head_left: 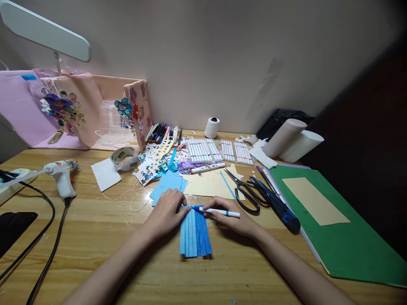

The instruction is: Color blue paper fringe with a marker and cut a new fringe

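Wooden desk (95,237), one left hand (167,212) flat on blue paper strips (194,233), one right hand (232,220) grasping one blue marker (219,211), one scissors (244,190)

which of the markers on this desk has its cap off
The white marker in the right hand, its blue tip touching the blue paper strips. The loose marker behind is capped.

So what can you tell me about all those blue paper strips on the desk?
The blue paper strips lie flat on the wooden desk, side by side in a neat row running toward the person. The left ones are light blue, the right ones darker. They look like thin craft paper with straight-cut edges. The left hand presses on their top left end. The right hand holds a blue marker whose tip touches their top edge. More blue paper lies just behind them.
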Demonstrator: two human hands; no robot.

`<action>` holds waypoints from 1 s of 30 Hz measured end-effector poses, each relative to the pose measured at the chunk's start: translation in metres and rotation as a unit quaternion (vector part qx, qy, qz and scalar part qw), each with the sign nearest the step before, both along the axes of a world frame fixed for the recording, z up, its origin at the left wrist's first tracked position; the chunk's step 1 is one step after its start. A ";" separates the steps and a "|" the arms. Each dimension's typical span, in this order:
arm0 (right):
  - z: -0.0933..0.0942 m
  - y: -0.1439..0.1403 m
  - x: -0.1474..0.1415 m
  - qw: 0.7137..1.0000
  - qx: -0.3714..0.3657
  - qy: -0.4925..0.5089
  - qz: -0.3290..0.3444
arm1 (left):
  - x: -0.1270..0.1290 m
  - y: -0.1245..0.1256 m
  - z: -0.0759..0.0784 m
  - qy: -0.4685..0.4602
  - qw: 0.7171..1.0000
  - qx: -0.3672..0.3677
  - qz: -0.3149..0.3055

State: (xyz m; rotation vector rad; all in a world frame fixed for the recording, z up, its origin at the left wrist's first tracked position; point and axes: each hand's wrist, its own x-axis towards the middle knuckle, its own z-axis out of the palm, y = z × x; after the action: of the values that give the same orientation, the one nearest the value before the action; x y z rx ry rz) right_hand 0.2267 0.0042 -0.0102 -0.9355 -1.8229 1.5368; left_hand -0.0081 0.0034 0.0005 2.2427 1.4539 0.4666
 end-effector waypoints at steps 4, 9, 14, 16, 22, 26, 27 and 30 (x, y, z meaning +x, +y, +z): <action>0.000 0.000 0.000 1.000 -0.008 0.006 -0.006 | 0.000 0.001 -0.001 0.000 1.000 0.000 0.000; 0.002 0.000 0.000 1.000 -0.022 0.011 0.002 | 0.000 0.001 0.000 -0.003 1.000 -0.006 0.001; 0.001 0.000 0.000 1.000 -0.001 0.001 -0.008 | 0.001 0.000 0.000 -0.003 1.000 -0.005 0.003; 0.001 0.000 0.000 1.000 0.001 0.001 -0.007 | 0.001 0.000 0.000 -0.001 1.000 -0.005 0.001; 0.001 0.001 0.000 1.000 -0.005 0.005 -0.004 | 0.000 0.001 -0.001 -0.002 1.000 -0.006 -0.002; 0.002 0.001 0.000 1.000 -0.014 0.006 -0.011 | 0.000 0.001 -0.001 0.005 1.000 -0.005 -0.002; 0.002 0.001 0.000 1.000 -0.012 0.004 -0.011 | 0.000 0.000 0.000 0.006 1.000 -0.006 -0.001; 0.003 0.001 0.000 1.000 0.001 -0.002 -0.008 | 0.000 0.000 0.000 0.008 1.000 -0.010 0.000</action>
State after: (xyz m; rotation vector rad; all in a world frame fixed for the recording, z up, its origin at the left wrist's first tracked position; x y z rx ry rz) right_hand 0.2265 0.0055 -0.0077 -0.9505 -1.8169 1.5239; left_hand -0.0082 0.0034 0.0008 2.2348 1.4600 0.4336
